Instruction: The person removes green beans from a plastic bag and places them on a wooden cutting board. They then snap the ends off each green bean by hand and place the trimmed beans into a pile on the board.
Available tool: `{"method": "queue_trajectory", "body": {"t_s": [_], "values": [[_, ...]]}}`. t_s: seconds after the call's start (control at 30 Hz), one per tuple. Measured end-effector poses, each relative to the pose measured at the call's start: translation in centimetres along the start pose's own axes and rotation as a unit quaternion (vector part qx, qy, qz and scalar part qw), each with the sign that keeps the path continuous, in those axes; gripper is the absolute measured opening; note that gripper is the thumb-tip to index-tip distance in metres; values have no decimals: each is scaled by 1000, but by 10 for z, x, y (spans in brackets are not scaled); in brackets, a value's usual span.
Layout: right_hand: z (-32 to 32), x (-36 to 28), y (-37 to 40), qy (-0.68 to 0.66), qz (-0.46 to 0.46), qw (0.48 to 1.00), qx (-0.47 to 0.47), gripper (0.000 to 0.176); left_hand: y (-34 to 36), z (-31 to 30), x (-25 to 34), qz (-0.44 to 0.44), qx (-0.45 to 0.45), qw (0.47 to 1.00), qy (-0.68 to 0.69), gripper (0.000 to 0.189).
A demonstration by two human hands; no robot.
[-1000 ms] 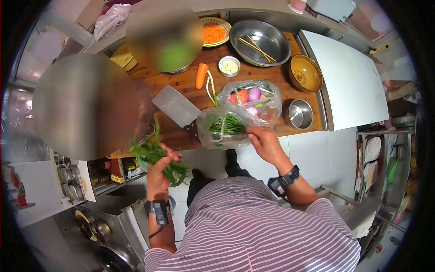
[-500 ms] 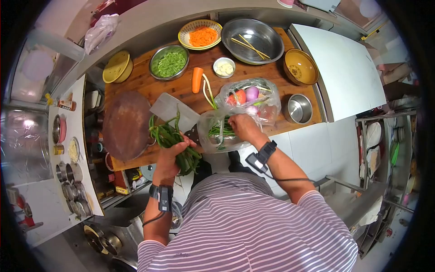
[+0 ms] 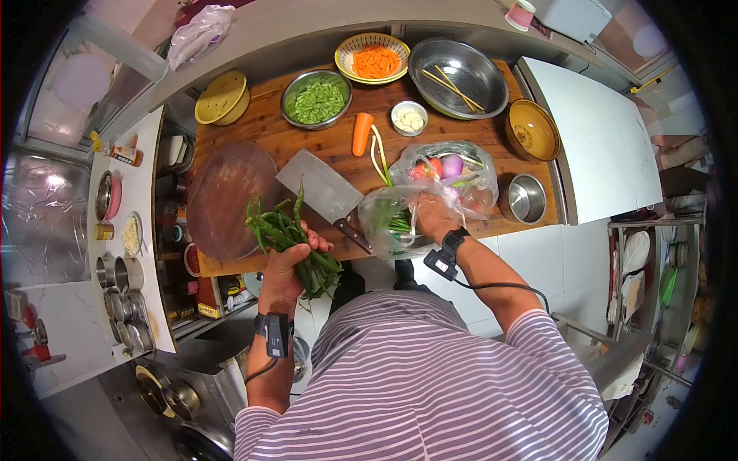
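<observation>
My left hand (image 3: 286,265) is closed around a bunch of long green chili peppers (image 3: 277,229), held in front of the table edge. My right hand (image 3: 437,217) reaches into the mouth of a clear plastic bag (image 3: 378,207) with green stalks or peppers (image 3: 400,221) inside. Its fingers look curled, but plastic partly covers them and what they grip is hidden. Behind it is another clear bag (image 3: 480,173) with a tomato (image 3: 424,168) and a purple onion (image 3: 452,166). Between my hands lies a cleaver (image 3: 321,188), its dark handle towards me.
A round chopping board (image 3: 231,201) is at left. Bowls of cut green pieces (image 3: 317,103), carrot strips (image 3: 377,61) and garlic (image 3: 408,119) stand behind, near a carrot piece (image 3: 362,134). A steel basin (image 3: 459,77) holds chopsticks. A brown bowl (image 3: 532,131) and steel cup (image 3: 524,200) stand right.
My right hand has moved right and deeper among the plastic, and its fingertips are less visible. The left hand still grips the peppers. The whole view has shifted slightly, uncovering the cleaver's handle.
</observation>
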State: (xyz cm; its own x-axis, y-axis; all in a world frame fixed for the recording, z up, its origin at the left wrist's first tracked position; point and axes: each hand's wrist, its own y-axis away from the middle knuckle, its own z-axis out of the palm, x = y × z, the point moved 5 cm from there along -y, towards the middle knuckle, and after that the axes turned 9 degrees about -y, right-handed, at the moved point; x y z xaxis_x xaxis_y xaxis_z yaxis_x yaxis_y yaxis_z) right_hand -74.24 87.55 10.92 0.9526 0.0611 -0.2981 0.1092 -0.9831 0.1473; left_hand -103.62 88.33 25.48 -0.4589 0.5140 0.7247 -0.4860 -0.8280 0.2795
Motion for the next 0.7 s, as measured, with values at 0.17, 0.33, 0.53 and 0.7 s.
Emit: {"method": "queue_trajectory", "body": {"t_s": [0.17, 0.33, 0.53, 0.7], "values": [[-24, -10, 11, 37, -53, 997, 46, 22, 0, 0, -3, -15, -11, 1000, -4, 43], [-41, -5, 8, -34, 39, 997, -60, 30, -2, 1, -7, -14, -17, 1000, 1, 44], [-83, 7, 2, -242, 63, 967, -58, 42, -9, 7, -10, -15, -15, 1000, -1, 44], [-93, 11, 6, -261, 73, 957, -107, 37, -13, 12, -12, -20, -26, 999, -3, 44]]}}
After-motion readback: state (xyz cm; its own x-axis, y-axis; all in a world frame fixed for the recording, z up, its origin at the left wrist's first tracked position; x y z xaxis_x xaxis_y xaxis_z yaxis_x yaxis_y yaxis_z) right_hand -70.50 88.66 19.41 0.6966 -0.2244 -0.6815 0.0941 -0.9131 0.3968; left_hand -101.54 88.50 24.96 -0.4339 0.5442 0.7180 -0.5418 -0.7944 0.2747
